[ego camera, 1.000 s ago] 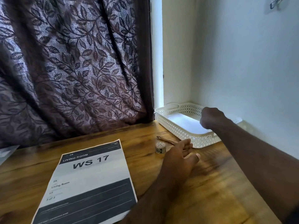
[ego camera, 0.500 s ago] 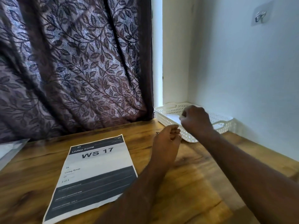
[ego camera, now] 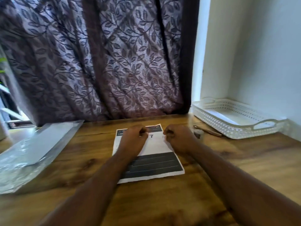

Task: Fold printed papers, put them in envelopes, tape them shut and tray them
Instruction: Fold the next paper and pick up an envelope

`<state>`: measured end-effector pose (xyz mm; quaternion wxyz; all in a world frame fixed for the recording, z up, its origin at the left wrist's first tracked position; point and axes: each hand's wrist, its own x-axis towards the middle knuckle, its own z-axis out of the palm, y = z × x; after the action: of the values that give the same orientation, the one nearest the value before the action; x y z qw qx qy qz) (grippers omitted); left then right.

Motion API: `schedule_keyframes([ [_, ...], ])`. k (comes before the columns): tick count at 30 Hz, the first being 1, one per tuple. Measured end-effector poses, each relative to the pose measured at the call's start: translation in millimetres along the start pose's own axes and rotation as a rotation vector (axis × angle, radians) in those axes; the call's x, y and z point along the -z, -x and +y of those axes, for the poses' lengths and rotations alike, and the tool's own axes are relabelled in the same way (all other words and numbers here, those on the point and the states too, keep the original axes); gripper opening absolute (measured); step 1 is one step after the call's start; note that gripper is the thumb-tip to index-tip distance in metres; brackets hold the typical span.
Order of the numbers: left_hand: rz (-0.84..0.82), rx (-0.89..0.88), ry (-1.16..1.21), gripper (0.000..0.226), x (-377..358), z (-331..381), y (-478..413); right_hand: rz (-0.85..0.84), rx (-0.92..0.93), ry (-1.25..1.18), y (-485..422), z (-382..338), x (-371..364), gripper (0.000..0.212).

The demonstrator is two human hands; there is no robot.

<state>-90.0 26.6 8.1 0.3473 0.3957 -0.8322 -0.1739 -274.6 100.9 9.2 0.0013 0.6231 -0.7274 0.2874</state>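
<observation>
A printed paper (ego camera: 156, 162) with dark bands lies flat on the wooden table (ego camera: 244, 160), straight in front of me. My left hand (ego camera: 134, 139) rests on its upper left part with the fingers curled in. Fingers curled as well, my right hand (ego camera: 178, 138) sits at the paper's upper right edge. The sheet does not look lifted, and I see nothing else in either hand. A white perforated tray (ego camera: 236, 133) stands at the back right with a white envelope (ego camera: 228, 118) lying in it.
A small tape roll (ego camera: 197, 133) and a brown pen-like tool (ego camera: 210, 131) lie between the paper and the tray. A shiny plastic packet (ego camera: 32, 150) lies on the table's left. A leaf-patterned curtain (ego camera: 105, 62) hangs behind; a white wall (ego camera: 268, 62) closes the right.
My right hand left the tray and came back to the paper's right edge. My left hand moved from beside the tape onto the paper. My view swung left, bringing the plastic packet in.
</observation>
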Motion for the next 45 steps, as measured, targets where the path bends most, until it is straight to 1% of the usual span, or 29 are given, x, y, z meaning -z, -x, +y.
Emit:
schedule_keyframes([
  [3,-0.034,0.027,-0.11,0.014,27,-41,1,-0.186,0.039,0.059,-18,-5,-17,0.034],
  [6,-0.093,0.02,-0.211,0.02,43,-62,-2,-0.262,0.1,0.19,-33,-8,-26,0.045],
  [8,-0.136,0.086,-0.223,0.031,46,-76,-7,-0.29,0.156,0.248,-41,-10,-30,0.048],
  [10,-0.186,0.155,-0.289,0.05,45,-87,-10,-0.293,0.204,0.274,-45,-9,-32,0.049],
  [12,-0.231,0.217,-0.351,0.064,40,-93,-14,-0.278,0.227,0.235,-47,-4,-33,0.05],
  [17,-0.169,0.334,-0.236,0.081,41,-104,-31,-0.233,0.252,0.076,-48,12,-31,0.044],
  [20,-0.202,0.367,-0.233,0.084,43,-110,-37,-0.249,0.275,0.064,-46,12,-32,0.043],
  [24,-0.155,0.356,-0.227,0.084,40,-121,-41,-0.273,0.294,0.071,-47,10,-32,0.044],
  [26,-0.111,0.337,-0.157,0.08,40,-121,-42,-0.27,0.302,0.074,-47,9,-32,0.044],
  [30,0.045,0.28,-0.057,0.053,45,-122,-41,-0.27,0.291,0.048,-43,6,-30,0.044],
  [32,0.128,0.272,0.031,0.052,48,-125,-41,-0.266,0.287,0.035,-42,6,-31,0.045],
  [33,0.168,0.27,0.119,0.054,50,-125,-40,-0.245,0.276,0.017,-41,5,-32,0.046],
  [34,0.201,0.281,0.259,0.055,51,-124,-40,-0.203,0.247,-0.021,-41,6,-33,0.046],
  [35,0.221,0.301,0.436,0.054,53,-121,-39,-0.136,0.194,-0.096,-41,6,-34,0.045],
  [37,0.228,0.329,0.729,0.048,56,-114,-38,0.0,0.007,-0.361,-44,8,-33,0.038],
  [39,0.237,0.327,0.841,0.043,58,-110,-40,0.029,-0.174,-0.666,-49,12,-32,0.045],
  [40,0.245,0.328,0.863,0.041,60,-109,-40,0.014,-0.218,-0.765,-50,12,-31,0.048],
  [41,0.248,0.33,0.883,0.04,60,-107,-41,-0.01,-0.225,-0.817,-50,12,-28,0.044],
  [43,0.23,0.337,0.91,0.038,60,-105,-39,-0.058,-0.19,-0.846,-44,7,-23,0.023],
  [45,0.212,0.351,0.934,0.036,59,-104,-37,-0.062,-0.18,-0.853,-40,3,-21,0.016],
])
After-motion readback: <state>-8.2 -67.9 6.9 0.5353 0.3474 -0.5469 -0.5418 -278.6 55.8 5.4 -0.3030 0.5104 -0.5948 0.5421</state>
